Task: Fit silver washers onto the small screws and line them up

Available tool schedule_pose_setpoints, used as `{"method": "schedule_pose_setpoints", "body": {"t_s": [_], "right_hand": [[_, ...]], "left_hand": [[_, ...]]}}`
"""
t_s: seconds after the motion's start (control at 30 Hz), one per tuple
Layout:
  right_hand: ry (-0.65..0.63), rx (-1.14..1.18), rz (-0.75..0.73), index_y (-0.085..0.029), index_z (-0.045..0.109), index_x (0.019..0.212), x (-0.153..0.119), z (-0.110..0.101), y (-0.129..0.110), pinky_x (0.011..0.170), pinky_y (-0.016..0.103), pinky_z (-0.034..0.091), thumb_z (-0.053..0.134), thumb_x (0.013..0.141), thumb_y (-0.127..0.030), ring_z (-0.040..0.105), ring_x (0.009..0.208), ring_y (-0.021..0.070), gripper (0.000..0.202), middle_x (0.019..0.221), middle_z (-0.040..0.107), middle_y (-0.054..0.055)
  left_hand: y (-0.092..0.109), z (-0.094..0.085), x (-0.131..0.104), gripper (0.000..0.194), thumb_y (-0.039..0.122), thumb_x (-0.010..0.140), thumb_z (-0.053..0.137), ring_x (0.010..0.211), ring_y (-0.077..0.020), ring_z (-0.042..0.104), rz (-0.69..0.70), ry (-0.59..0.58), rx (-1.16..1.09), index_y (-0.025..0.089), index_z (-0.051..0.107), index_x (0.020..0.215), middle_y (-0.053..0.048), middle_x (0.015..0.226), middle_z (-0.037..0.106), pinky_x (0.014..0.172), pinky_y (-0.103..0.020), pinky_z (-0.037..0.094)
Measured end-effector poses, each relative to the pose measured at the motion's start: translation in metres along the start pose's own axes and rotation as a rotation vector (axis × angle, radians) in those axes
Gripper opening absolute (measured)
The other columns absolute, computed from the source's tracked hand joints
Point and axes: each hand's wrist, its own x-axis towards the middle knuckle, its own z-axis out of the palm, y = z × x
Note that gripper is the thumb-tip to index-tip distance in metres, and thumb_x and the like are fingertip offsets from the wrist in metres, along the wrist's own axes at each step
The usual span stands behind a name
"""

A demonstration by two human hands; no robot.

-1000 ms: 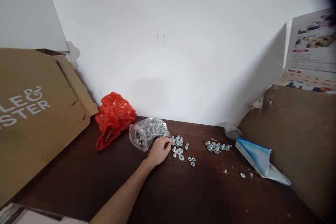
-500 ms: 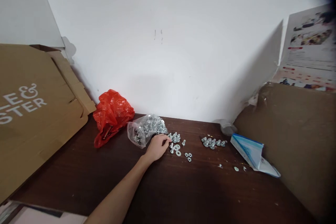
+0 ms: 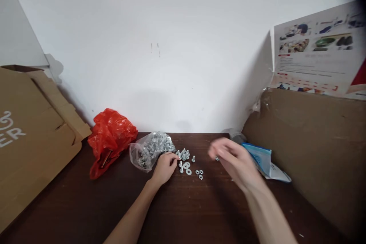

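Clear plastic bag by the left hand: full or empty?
Not empty: the clear plastic bag bulges with small metal pieces, visible through its film. Whether it's full, I cannot tell.

A plain white wall (image 3: 183,68) rises behind a dark brown tabletop (image 3: 177,213) with a reddish wood tone, under soft, diffuse light. A few short dark marks (image 3: 155,48) streak the wall near its middle, and broad grey shadows fall across it low down and toward the right. A flat grey panel (image 3: 17,19) with a slanting edge fills the upper left corner; beside its foot sits a rounded grey patch (image 3: 55,67), perhaps bare plaster, though the view is too soft to be sure. Brown cardboard (image 3: 37,122) with white lettering leans at left. At right stands a brown board (image 3: 309,137), topped by a printed sheet (image 3: 317,53) with small colour photographs.
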Motion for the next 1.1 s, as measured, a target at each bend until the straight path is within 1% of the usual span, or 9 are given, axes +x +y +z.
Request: {"method": "schedule_pose_setpoints", "body": {"t_s": [0.07, 0.17, 0.27, 0.33, 0.4, 0.5, 0.7, 0.87, 1.1], "right_hand": [[0.023, 0.018, 0.051, -0.017, 0.06, 0.103, 0.02, 0.013, 0.021, 0.078, 0.033, 0.05, 0.051, 0.089, -0.031, 0.061, 0.087, 0.0174, 0.022, 0.099, 0.065, 0.007], [-0.014, -0.084, 0.123, -0.016, 0.061, 0.099, 0.023, 0.034, 0.043, 0.074, 0.033, 0.049, 0.055, 0.081, -0.026, 0.061, 0.081, 0.0181, 0.021, 0.098, 0.065, 0.007], [-0.068, -0.246, 0.05, -0.019, 0.055, 0.116, 0.013, 0.05, 0.056, 0.091, 0.038, 0.044, 0.058, 0.078, -0.022, 0.055, 0.104, 0.0225, 0.038, 0.115, 0.059, 0.008], [-0.105, -0.264, 0.011, -0.021, 0.048, 0.125, 0.008, 0.056, 0.063, 0.101, 0.04, 0.037, 0.057, 0.078, -0.023, 0.047, 0.119, 0.0234, 0.048, 0.127, 0.052, 0.008], [-0.146, -0.25, 0.007, -0.022, 0.044, 0.13, 0.008, 0.061, 0.068, 0.105, 0.041, 0.034, 0.057, 0.079, -0.025, 0.043, 0.124, 0.0236, 0.052, 0.132, 0.049, 0.008], [-0.183, -0.229, 0.016, -0.022, 0.047, 0.127, 0.011, 0.066, 0.073, 0.103, 0.043, 0.036, 0.057, 0.079, -0.025, 0.046, 0.121, 0.0246, 0.049, 0.129, 0.052, 0.009], [-0.208, -0.231, -0.082, -0.025, 0.053, 0.12, 0.011, 0.07, 0.077, 0.099, 0.041, 0.039, 0.052, 0.083, -0.022, 0.051, 0.113, 0.0222, 0.037, 0.12, 0.057, 0.005], [-0.14, -0.258, -0.034, -0.023, 0.048, 0.124, 0.008, 0.071, 0.082, 0.099, 0.042, 0.039, 0.055, 0.082, -0.028, 0.051, 0.113, 0.0238, 0.043, 0.123, 0.055, 0.007], [-0.121, -0.284, -0.017, -0.019, 0.053, 0.116, 0.009, 0.075, 0.079, 0.095, 0.041, 0.042, 0.054, 0.083, -0.027, 0.053, 0.106, 0.0244, 0.034, 0.113, 0.059, 0.009]], "left_hand": [[0.001, -0.001, 0.0, 0.022, 0.01, 0.08, 0.048, 0.06, -0.0105, 0.05, 0.01, -0.004, 0.009, 0.016, 0.069, 0.084, -0.001, 0.075, 0.061, 0.06, -0.022, 0.039], [0.003, -0.002, 0.0, 0.022, 0.008, 0.08, 0.048, 0.058, -0.0097, 0.048, 0.028, -0.003, 0.008, 0.016, 0.068, 0.084, -0.001, 0.076, 0.06, 0.059, -0.022, 0.038], [0.004, -0.002, 0.0, 0.022, 0.007, 0.079, 0.048, 0.059, -0.01, 0.048, 0.025, 0.016, 0.009, 0.015, 0.068, 0.082, -0.001, 0.076, 0.059, 0.059, -0.022, 0.038], [0.004, -0.002, 0.0, 0.023, 0.005, 0.078, 0.048, 0.059, -0.0099, 0.048, 0.02, 0.023, 0.003, 0.015, 0.068, 0.081, -0.002, 0.077, 0.061, 0.06, -0.022, 0.039], [0.003, -0.001, 0.0, 0.025, 0.003, 0.078, 0.047, 0.06, -0.0098, 0.05, 0.014, 0.029, -0.011, 0.016, 0.068, 0.08, -0.002, 0.079, 0.062, 0.061, -0.022, 0.04], [0.002, 0.0, 0.0, 0.026, 0.002, 0.077, 0.047, 0.061, -0.01, 0.051, 0.0, 0.05, -0.019, 0.016, 0.068, 0.079, -0.002, 0.08, 0.063, 0.064, -0.022, 0.041], [0.002, 0.001, -0.002, 0.026, 0.003, 0.077, 0.046, 0.071, -0.0133, 0.057, -0.007, 0.112, -0.001, 0.017, 0.067, 0.081, -0.003, 0.083, 0.063, 0.069, -0.025, 0.045], [0.001, 0.004, -0.003, 0.028, 0.001, 0.077, 0.046, 0.082, -0.0159, 0.062, 0.012, 0.121, -0.018, 0.016, 0.069, 0.081, -0.004, 0.087, 0.068, 0.081, -0.029, 0.048], [0.002, 0.005, -0.003, 0.029, 0.003, 0.077, 0.048, 0.09, -0.0174, 0.065, -0.003, 0.116, -0.013, 0.016, 0.071, 0.087, -0.006, 0.097, 0.071, 0.089, -0.032, 0.049]]}}
